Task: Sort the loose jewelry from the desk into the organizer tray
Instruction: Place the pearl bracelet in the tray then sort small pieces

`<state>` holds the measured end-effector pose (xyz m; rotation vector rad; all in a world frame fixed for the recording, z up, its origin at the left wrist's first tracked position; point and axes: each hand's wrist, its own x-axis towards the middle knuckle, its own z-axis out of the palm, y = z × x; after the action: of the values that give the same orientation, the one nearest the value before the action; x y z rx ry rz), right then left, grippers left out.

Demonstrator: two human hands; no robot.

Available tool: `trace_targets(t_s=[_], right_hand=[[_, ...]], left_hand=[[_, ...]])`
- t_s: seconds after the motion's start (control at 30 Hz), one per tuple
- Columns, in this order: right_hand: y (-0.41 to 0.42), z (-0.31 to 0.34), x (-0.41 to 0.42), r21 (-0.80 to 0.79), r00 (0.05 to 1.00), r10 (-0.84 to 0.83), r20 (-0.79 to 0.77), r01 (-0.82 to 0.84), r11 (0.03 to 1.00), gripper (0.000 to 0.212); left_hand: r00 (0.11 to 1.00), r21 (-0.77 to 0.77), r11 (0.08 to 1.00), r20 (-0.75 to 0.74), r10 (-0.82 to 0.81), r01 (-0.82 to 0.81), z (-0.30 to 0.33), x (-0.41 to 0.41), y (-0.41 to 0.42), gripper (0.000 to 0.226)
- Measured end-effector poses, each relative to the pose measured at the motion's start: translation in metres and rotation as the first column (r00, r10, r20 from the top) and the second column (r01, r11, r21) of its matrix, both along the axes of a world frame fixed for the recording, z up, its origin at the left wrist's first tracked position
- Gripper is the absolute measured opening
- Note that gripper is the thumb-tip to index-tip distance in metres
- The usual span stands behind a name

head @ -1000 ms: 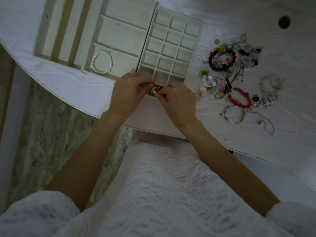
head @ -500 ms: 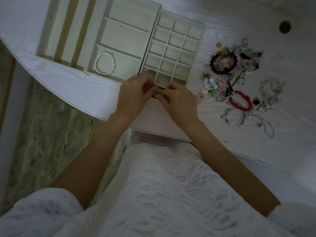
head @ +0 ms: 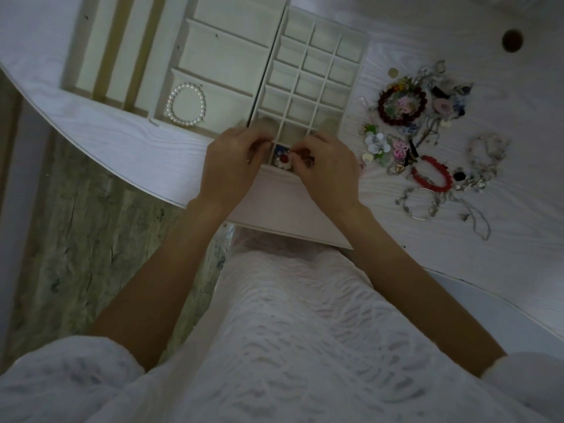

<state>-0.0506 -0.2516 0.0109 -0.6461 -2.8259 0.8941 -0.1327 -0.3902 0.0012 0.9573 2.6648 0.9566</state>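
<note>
A cream organizer tray (head: 364, 61) with a grid of small cells lies on the white desk. In its nearest middle cell sits a small red, white and blue ornament (head: 282, 159). My left hand (head: 233, 166) and my right hand (head: 328, 169) meet over that cell, fingertips pinched at the ornament. Whether both actually grip it is unclear. A second cream tray (head: 225, 32) with wide compartments lies to the left and holds a pearl bracelet (head: 186, 104). Loose jewelry lies to the right: a dark red bead bracelet (head: 402, 102), a red bracelet (head: 433, 174), flower pieces (head: 378, 143) and chains (head: 476, 221).
A slatted cream tray (head: 116, 47) lies at the far left of the desk. The desk has a round cable hole (head: 512, 40) at the back right. The curved desk edge runs close to my wrists; below it are a wood-pattern floor and my white textured clothing.
My hands moved slightly apart over the nearest cell, and the red and white ornament now shows lying in the cell between the fingertips. The view shifted a little.
</note>
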Motion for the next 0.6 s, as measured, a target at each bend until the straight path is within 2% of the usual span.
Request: trace_targets(t_s=[0.13,0.27,0.37,0.5,0.6], right_hand=[[0.002,0.000,-0.011,-0.012,0.996,0.094,-0.006,-0.094,0.995,0.010],[0.001,0.004,-0.017,0.053,0.974,0.215,0.076,-0.219,0.974,0.015],[0.001,0.006,-0.019,0.045,0.969,0.214,0.121,-0.221,0.974,0.019],[-0.001,0.007,-0.024,0.047,0.965,0.183,0.187,-0.194,0.980,0.012],[-0.003,0.004,-0.024,-0.010,0.970,0.172,0.172,-0.172,0.985,0.010]], left_hand=[[1.000,-0.074,0.997,0.011,0.019,-0.019,-0.001,0.010,-0.005,0.014],[0.999,-0.092,0.995,0.016,0.035,-0.034,-0.001,0.015,-0.003,0.016],[1.000,-0.095,0.995,0.022,0.021,-0.019,-0.002,0.014,-0.002,0.018],[1.000,-0.086,0.996,-0.001,0.008,-0.009,-0.002,0.011,-0.003,0.019],[1.000,-0.089,0.996,-0.011,0.020,-0.021,-0.003,0.011,-0.003,0.016]])
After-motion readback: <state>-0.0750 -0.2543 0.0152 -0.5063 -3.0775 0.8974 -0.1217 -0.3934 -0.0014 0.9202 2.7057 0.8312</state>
